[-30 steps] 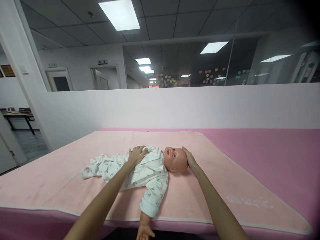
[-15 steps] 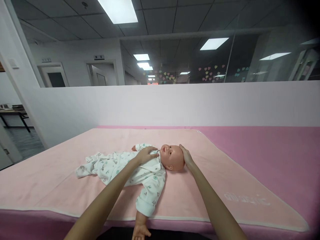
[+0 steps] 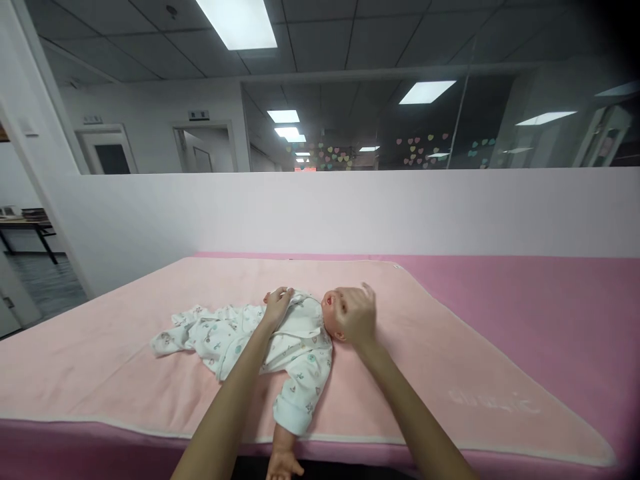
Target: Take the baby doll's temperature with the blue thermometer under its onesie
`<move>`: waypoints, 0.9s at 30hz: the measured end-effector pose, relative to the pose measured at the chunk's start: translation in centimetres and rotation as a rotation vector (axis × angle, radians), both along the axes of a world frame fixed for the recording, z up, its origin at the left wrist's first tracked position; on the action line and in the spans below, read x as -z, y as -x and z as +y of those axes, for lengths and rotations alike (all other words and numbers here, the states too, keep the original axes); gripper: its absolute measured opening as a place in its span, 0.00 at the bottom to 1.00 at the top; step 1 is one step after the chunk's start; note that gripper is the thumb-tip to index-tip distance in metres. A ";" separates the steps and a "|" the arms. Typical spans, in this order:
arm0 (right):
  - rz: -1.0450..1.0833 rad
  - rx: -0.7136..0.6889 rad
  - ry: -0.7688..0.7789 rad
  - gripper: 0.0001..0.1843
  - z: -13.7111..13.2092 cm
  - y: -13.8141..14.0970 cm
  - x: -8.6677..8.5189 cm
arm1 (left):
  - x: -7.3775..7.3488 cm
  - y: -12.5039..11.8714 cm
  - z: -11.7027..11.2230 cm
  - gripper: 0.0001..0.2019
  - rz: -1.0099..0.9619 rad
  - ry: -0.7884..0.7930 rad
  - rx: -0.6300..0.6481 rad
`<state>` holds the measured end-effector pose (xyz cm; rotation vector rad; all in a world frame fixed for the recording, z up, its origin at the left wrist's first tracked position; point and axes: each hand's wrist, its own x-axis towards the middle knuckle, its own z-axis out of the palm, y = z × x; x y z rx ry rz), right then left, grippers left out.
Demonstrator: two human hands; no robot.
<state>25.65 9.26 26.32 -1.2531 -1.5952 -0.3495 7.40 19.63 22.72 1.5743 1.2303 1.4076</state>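
A baby doll point(image 3: 300, 340) in a white printed outfit lies on its back, head to the right and legs to the left. My left hand point(image 3: 279, 307) is at the far side of its chest, fingers closed around the far sleeve by the shoulder. Over the top of the doll's head hovers my right hand point(image 3: 360, 315), smeared by motion and covering the forehead. Whether it touches the head I cannot tell. The doll's near arm point(image 3: 284, 443) reaches over the front edge, palm up.
Beneath the doll lies a peach-coloured mat point(image 3: 425, 373) with a pale border, on a pink padded surface point(image 3: 565, 313). A low white wall point(image 3: 380, 213) with glass above stands behind. At the far left is a table point(image 3: 25, 225) with things on it.
My left hand has slid left from the upper chest to the far sleeve. My right hand has left the crown's side and moved left, across the front of the doll's head.
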 end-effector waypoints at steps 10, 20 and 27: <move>-0.512 0.073 0.446 0.15 6.1 9.7 0.7 | -0.7 -0.3 -1.0 0.25 0.035 -0.069 0.096; 0.744 -0.206 0.053 0.11 -7.2 2.8 -3.5 | -1.2 -0.5 -3.0 0.21 0.281 -0.077 0.194; 1.057 -0.515 0.218 0.15 -8.9 2.8 -4.9 | -2.0 -0.6 -4.3 0.18 0.382 -0.053 0.285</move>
